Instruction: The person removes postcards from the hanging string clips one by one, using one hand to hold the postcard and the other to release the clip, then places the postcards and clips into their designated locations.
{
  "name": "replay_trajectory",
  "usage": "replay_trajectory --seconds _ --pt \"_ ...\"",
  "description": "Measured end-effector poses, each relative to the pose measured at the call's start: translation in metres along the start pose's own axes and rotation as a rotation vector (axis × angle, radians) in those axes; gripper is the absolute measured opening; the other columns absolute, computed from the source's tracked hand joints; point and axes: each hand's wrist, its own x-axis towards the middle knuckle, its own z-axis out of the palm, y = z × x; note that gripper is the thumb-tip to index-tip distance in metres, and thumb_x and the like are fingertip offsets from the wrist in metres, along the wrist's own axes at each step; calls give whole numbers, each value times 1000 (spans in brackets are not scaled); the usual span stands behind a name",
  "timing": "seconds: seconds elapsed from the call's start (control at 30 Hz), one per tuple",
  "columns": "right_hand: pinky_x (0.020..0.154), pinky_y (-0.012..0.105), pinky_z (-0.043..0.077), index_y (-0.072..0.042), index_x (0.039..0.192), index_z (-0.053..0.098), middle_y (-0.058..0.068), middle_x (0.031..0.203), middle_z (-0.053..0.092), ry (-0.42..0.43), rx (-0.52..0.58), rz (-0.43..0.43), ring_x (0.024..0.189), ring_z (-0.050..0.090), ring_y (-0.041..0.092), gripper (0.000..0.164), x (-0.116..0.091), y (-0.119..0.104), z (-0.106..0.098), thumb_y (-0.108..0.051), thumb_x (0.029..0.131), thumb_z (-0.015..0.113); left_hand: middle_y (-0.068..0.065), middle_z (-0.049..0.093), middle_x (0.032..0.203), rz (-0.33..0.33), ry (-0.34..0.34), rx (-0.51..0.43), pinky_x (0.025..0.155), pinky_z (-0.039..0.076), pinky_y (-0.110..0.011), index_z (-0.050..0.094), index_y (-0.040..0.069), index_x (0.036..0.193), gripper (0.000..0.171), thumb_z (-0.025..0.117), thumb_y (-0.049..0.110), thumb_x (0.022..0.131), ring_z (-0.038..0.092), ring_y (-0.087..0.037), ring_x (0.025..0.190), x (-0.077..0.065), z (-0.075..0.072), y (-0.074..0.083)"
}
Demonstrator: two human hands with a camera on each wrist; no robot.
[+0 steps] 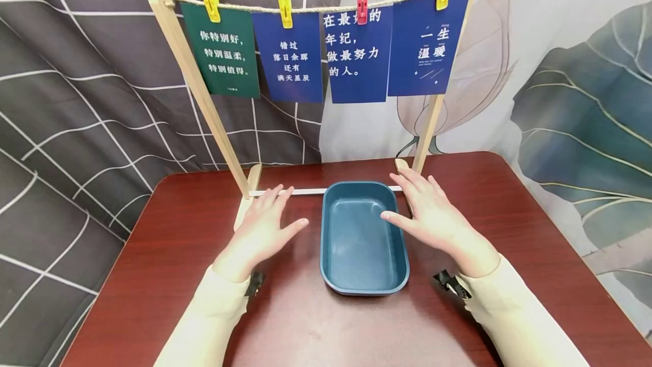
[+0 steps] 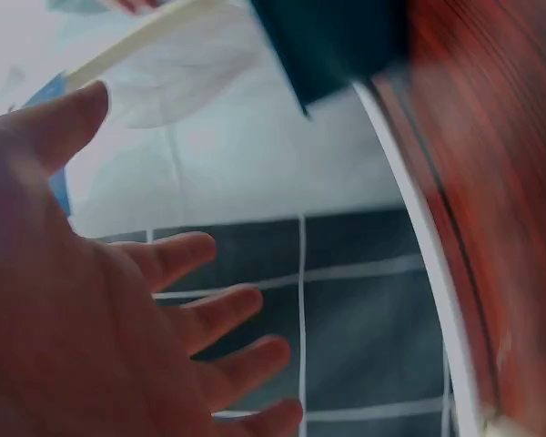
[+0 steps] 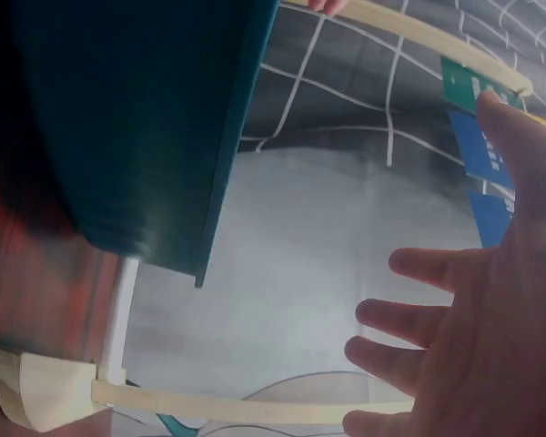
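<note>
Head: blue bin (image 1: 359, 248) sat on the tabletop (image 1: 290, 321), between left hand (image 1: 257, 237) and right hand (image 1: 435, 220). Fingers (image 1: 283, 200) on both were spread, holding nothing. I judged the bin light, stiff plastic, a bit slick, hardly fragile; best taken by both long rims. Only this view gave me its inside.

Left wrist: palm side, hidden from the head cam; bin corner up top, apart from the fingers.

Right wrist: I got the bin's outer wall and a clear gap to the fingers; from the head, that thumb overlapped the rim.
</note>
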Motion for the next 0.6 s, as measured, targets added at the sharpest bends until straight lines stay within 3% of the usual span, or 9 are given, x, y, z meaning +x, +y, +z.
replay_trajectory --seconds 0.17,0.33,0.47,0.6 --pt "116 56 20 -8 149 41 10 158 32 20 73 -7 143 33 32 76 1 -4 -6 -50 91 67 -4 44 151 -2 -18 -374 113 31 -47 45 19 148 61 58 51 96 39 -25 140 4 -3 12" --pt "104 52 38 -9 142 49 13 144 50 108 132 34 129 48 33 60 14 -12 -31 -42 95 66 -3 59 136 -28 -13 -768 105 43 -43 56 18 137 44 61 37 98 56 -24 125 28 2 41" --pt "92 46 44 -8 129 61 10 125 62 261 164 -3 111 59 28 39 36 -20 -62 -28 96 65 -8 62 132 -20 -9 -1068 102 46 -41 56 11 135 39 59 29 101 60 -24 119 56 1 71" --pt "87 36 44 0 114 66 13 109 67 482 152 -145 95 62 26 24 63 -27 -102 -14 95 63 -10 60 134 -51 -36 -1398 98 49 -39 52 8 139 42 58 27 101 61 -23 116 87 -6 111"
